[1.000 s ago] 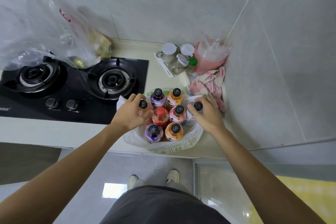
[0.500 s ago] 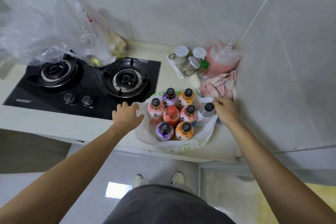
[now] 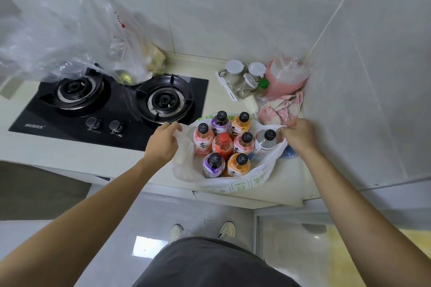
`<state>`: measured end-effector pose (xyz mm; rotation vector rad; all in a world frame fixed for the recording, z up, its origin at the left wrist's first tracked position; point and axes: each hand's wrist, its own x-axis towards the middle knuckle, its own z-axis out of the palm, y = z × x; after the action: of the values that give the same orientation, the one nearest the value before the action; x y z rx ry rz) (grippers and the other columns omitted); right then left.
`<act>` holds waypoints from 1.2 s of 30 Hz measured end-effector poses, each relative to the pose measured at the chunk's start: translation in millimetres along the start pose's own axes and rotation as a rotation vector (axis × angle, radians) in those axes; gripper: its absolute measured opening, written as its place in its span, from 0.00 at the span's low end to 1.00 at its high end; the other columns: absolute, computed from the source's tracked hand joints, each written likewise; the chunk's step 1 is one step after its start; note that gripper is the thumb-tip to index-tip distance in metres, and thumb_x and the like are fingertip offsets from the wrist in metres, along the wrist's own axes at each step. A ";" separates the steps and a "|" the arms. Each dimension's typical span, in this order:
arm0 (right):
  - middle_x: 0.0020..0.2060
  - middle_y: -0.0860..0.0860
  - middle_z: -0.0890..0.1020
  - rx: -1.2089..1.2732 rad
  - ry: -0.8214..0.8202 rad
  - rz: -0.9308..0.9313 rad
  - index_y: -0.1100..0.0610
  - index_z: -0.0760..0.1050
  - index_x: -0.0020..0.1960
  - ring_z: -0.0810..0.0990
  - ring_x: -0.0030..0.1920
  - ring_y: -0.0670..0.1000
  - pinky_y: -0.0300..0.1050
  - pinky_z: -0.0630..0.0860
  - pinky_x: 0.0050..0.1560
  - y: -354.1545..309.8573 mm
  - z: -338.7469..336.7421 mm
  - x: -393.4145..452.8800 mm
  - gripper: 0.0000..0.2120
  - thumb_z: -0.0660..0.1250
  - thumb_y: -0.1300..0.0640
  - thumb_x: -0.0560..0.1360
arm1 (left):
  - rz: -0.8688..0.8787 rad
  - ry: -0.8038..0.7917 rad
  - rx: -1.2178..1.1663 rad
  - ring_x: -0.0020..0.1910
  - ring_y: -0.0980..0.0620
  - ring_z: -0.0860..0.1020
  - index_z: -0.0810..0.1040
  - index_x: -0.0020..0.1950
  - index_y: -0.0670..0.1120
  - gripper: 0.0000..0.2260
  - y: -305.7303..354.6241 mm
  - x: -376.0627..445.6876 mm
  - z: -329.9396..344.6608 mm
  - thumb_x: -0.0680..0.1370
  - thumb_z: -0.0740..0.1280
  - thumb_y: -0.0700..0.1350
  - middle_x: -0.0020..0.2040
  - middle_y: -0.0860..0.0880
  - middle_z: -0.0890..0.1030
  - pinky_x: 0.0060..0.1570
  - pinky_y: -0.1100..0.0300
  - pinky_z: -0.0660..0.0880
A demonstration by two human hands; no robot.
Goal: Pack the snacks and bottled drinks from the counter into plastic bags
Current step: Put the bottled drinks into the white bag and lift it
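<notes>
- Eight small plastic drink bottles (image 3: 224, 144) with coloured labels and dark caps (one red-capped) stand upright and packed close in the thin white plastic bag with green print (image 3: 235, 182); the bag sits on the pale counter (image 3: 286, 184), just right of the black two-burner gas hob (image 3: 112, 105), near the tiled corner.
- My left hand (image 3: 163, 144) pinches the bag's left rim, fingers curled round the film; my right hand (image 3: 299, 135) pinches the right rim beside the clear bottle (image 3: 265, 142); the hands are well apart, the whole cluster of bottles between them and slightly below the lifted edges.
- I judge the load heavy for so flimsy a film: full bottles, stiff and smooth, liable to tip against each other; the bag is soft, slippery, and may stretch or tear at the grip; best to gather both handle loops high and together over the caps, then lift straight.
- Elsewhere in the head view: clear plastic bags (image 3: 77, 37) slumped over the hob's far side, white-lidded glass jars (image 3: 235, 72), a pink crumpled cloth (image 3: 282, 109) in the corner.
</notes>
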<state>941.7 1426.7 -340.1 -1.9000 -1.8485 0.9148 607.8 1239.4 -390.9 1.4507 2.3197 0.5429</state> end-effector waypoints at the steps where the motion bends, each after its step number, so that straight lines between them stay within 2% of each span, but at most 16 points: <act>1: 0.41 0.67 0.83 -0.048 -0.020 0.008 0.69 0.81 0.41 0.82 0.47 0.67 0.55 0.81 0.45 1.0 -1.3 1.9 0.11 0.65 0.62 0.68 | -0.003 -0.026 0.020 0.52 0.44 0.75 0.77 0.61 0.49 0.18 0.8 1.3 -1.7 0.75 0.58 0.36 0.51 0.48 0.76 0.45 0.49 0.78; 2: 0.36 0.65 0.82 -0.102 -0.043 0.016 0.67 0.81 0.39 0.82 0.42 0.67 0.52 0.79 0.40 1.1 -2.8 3.9 0.12 0.65 0.59 0.66 | -0.015 -0.051 0.054 0.55 0.43 0.75 0.79 0.62 0.49 0.19 2.4 2.4 -3.7 0.75 0.58 0.36 0.52 0.47 0.77 0.48 0.48 0.78; 4: 0.27 0.60 0.74 -0.167 -0.082 0.029 0.65 0.76 0.31 0.73 0.32 0.62 0.48 0.69 0.31 -3.1 -7.2 2.4 0.09 0.66 0.59 0.66 | -0.041 -0.076 0.147 0.59 0.41 0.74 0.81 0.61 0.48 0.17 4.8 4.2 -6.6 0.76 0.61 0.37 0.54 0.45 0.79 0.52 0.48 0.75; 6: 0.26 0.54 0.66 -0.138 -0.108 0.044 0.58 0.65 0.28 0.65 0.31 0.55 0.47 0.60 0.32 -10.0 -12.6 -4.0 0.17 0.69 0.63 0.70 | -0.039 -0.065 0.205 0.57 0.41 0.75 0.81 0.58 0.47 0.12 8.9 3.4 -11.2 0.76 0.66 0.39 0.53 0.46 0.79 0.50 0.50 0.72; 8: 0.28 0.54 0.67 -0.077 -0.120 0.043 0.55 0.64 0.30 0.67 0.32 0.55 0.47 0.63 0.34 -11.4 -13.8 -6.7 0.17 0.70 0.59 0.72 | 0.004 -0.008 0.222 0.53 0.42 0.74 0.81 0.52 0.46 0.07 12.6 1.6 -15.9 0.75 0.70 0.41 0.48 0.47 0.76 0.44 0.51 0.69; 11: 0.28 0.54 0.74 0.113 -0.085 0.035 0.60 0.70 0.32 0.76 0.32 0.60 0.50 0.78 0.38 -12.0 -14.2 -9.7 0.16 0.69 0.48 0.69 | 0.066 0.125 0.199 0.49 0.42 0.70 0.82 0.48 0.45 0.05 20.4 0.2 -25.4 0.73 0.72 0.42 0.44 0.48 0.71 0.40 0.51 0.67; 13: 0.27 0.50 0.80 0.221 -0.080 0.022 0.61 0.73 0.33 0.79 0.34 0.58 0.54 0.80 0.37 -22.6 -17.4 -16.6 0.17 0.70 0.51 0.74 | 0.105 0.196 0.187 0.48 0.43 0.69 0.84 0.48 0.46 0.04 30.2 1.9 -35.6 0.73 0.72 0.43 0.44 0.47 0.69 0.40 0.50 0.69; 15: 0.35 0.54 0.86 0.272 -0.081 -0.013 0.62 0.79 0.37 0.81 0.37 0.57 0.56 0.82 0.40 -38.2 -21.2 -27.2 0.15 0.69 0.53 0.78 | 0.128 0.240 0.172 0.48 0.43 0.68 0.86 0.50 0.49 0.06 44.6 4.8 -48.1 0.74 0.72 0.43 0.44 0.47 0.69 0.41 0.49 0.70; 17: 0.37 0.57 0.86 0.326 -0.061 -0.050 0.62 0.80 0.37 0.81 0.36 0.52 0.49 0.80 0.43 -52.4 -23.9 -35.0 0.15 0.67 0.55 0.79 | 0.134 0.276 0.120 0.48 0.44 0.68 0.87 0.51 0.50 0.08 59.8 8.8 -60.9 0.75 0.72 0.42 0.43 0.47 0.71 0.40 0.50 0.70; 20: 0.33 0.57 0.83 0.431 -0.034 -0.069 0.62 0.77 0.36 0.79 0.27 0.45 0.39 0.75 0.37 -71.8 -29.0 -44.4 0.15 0.66 0.59 0.81 | 0.139 0.322 -0.015 0.46 0.49 0.74 0.87 0.52 0.49 0.08 82.2 14.8 -81.1 0.77 0.70 0.40 0.44 0.48 0.81 0.37 0.58 0.69; 22: 0.31 0.56 0.82 0.513 -0.009 -0.082 0.63 0.78 0.40 0.80 0.28 0.47 0.39 0.75 0.36 -84.4 -33.6 -49.5 0.12 0.66 0.59 0.81 | 0.081 0.297 -0.198 0.36 0.63 0.76 0.86 0.51 0.49 0.10 94.2 19.3 -93.7 0.78 0.68 0.38 0.38 0.58 0.83 0.32 0.67 0.68; 24: 0.31 0.54 0.81 0.603 -0.002 -0.085 0.64 0.80 0.46 0.81 0.30 0.50 0.40 0.77 0.33 -96.9 -39.1 -53.9 0.09 0.66 0.60 0.81 | 0.039 0.264 -0.370 0.31 0.66 0.77 0.85 0.48 0.50 0.08 102.4 21.8 -102.0 0.78 0.68 0.38 0.30 0.61 0.80 0.31 0.69 0.70; 27: 0.31 0.54 0.80 0.682 -0.030 -0.078 0.62 0.79 0.47 0.80 0.30 0.52 0.41 0.78 0.32 -110.5 -45.6 -60.2 0.06 0.67 0.61 0.81 | 0.029 0.149 -0.657 0.42 0.52 0.85 0.83 0.50 0.47 0.12 114.8 17.0 -111.0 0.77 0.64 0.33 0.39 0.50 0.86 0.46 0.53 0.83; 29: 0.32 0.55 0.79 0.683 -0.068 -0.060 0.61 0.79 0.45 0.79 0.30 0.53 0.41 0.78 0.31 -115.5 -46.1 -64.6 0.07 0.67 0.62 0.81 | 0.031 0.051 -0.837 0.46 0.44 0.86 0.81 0.55 0.43 0.15 124.2 10.0 -115.5 0.78 0.58 0.30 0.44 0.43 0.87 0.51 0.47 0.83; 32: 0.30 0.54 0.79 0.722 -0.118 -0.041 0.62 0.80 0.43 0.79 0.30 0.53 0.41 0.79 0.31 -123.0 -49.1 -69.3 0.07 0.70 0.63 0.79 | 0.034 -0.084 -0.978 0.45 0.39 0.86 0.77 0.58 0.39 0.15 134.2 4.5 -121.3 0.80 0.55 0.29 0.46 0.38 0.86 0.51 0.46 0.81; 36: 0.32 0.56 0.82 0.765 -0.135 -0.137 0.68 0.81 0.47 0.83 0.33 0.54 0.45 0.82 0.39 -138.2 -52.8 -73.4 0.11 0.72 0.59 0.80 | 0.054 -0.102 -1.014 0.39 0.40 0.82 0.76 0.60 0.36 0.14 145.9 4.5 -134.0 0.78 0.56 0.28 0.47 0.36 0.85 0.49 0.45 0.81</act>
<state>874.6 1378.9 -196.9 -1.2480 -1.3663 1.4586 653.7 1284.2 -203.4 0.9762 1.4912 1.3539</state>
